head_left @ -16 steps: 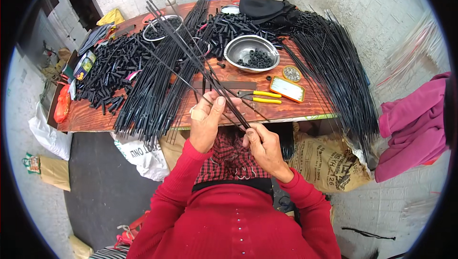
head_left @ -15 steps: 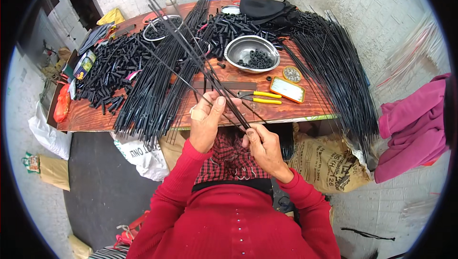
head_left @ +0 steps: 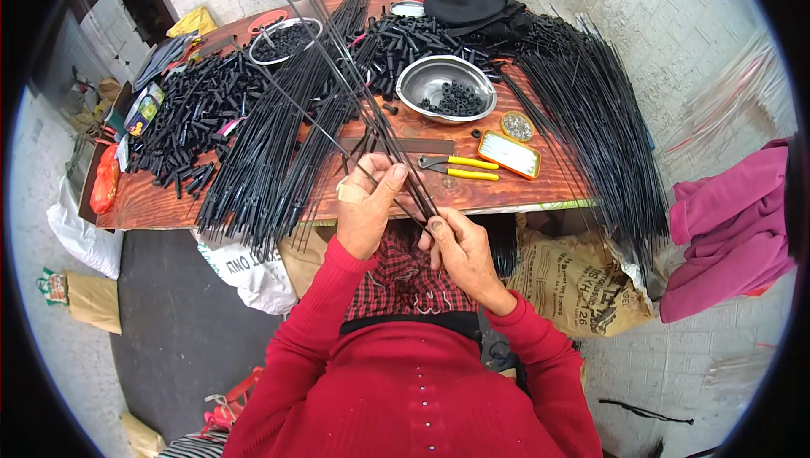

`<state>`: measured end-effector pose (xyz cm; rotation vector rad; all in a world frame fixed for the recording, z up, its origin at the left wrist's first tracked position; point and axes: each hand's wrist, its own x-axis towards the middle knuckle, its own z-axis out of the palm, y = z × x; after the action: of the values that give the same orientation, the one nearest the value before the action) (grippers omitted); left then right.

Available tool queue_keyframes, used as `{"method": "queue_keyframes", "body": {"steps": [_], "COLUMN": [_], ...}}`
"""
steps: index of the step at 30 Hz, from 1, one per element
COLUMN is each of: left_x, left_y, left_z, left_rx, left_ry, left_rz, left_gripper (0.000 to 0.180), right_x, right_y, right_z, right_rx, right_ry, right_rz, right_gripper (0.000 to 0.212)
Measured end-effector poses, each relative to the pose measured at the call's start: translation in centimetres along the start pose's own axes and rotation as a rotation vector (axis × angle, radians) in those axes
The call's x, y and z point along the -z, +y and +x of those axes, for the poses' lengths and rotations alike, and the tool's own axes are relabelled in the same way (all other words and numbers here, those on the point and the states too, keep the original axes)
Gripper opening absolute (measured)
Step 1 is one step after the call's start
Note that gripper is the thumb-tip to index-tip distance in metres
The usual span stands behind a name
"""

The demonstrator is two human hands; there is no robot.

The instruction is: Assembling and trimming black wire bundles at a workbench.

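Over the table's near edge I hold several thin black rods (head_left: 355, 78) up at a slant, their far ends fanning out. My left hand (head_left: 364, 205) is closed, thumb against fingers, around the middle of one rod that angles off to the left. A pale wrap shows on one of its fingers. My right hand (head_left: 466, 254) pinches the lower ends of the rods together, close beside the left. Its fingertips partly hide those ends. Yellow-handled pliers (head_left: 468, 168) lie on the table just beyond my right hand.
A metal bowl (head_left: 415, 114) holds small black rings. Bundles of black rods lie left (head_left: 253, 167) and right (head_left: 591, 121), overhanging the wooden table (head_left: 160, 209). Short black tubes (head_left: 181, 112) are heaped at left. An orange-rimmed tray (head_left: 509, 157) and a round tin (head_left: 516, 126) sit right.
The far ends of the held rods have swung slightly to the right. A rod tip that stuck out above my right hand no longer shows. Both hands keep their grip.
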<state>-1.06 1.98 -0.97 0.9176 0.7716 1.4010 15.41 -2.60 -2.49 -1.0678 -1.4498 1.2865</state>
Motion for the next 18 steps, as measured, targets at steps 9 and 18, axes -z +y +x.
{"method": "queue_keyframes", "body": {"steps": [9,18], "left_x": [0.0,-0.4], "left_y": [-0.8,-1.4], "left_z": [0.4,0.4], "left_rx": [-0.017,-0.005], "left_ry": [0.038,0.061], "left_rz": [-0.005,0.003], "left_gripper": [0.018,0.018], "right_x": [-0.4,0.8], "right_y": [0.7,-0.4], "right_z": [0.3,0.9], "right_rx": [0.18,0.266], "right_ry": [0.119,0.174], "right_rz": [-0.201,-0.161], "right_gripper": [0.024,0.025]}}
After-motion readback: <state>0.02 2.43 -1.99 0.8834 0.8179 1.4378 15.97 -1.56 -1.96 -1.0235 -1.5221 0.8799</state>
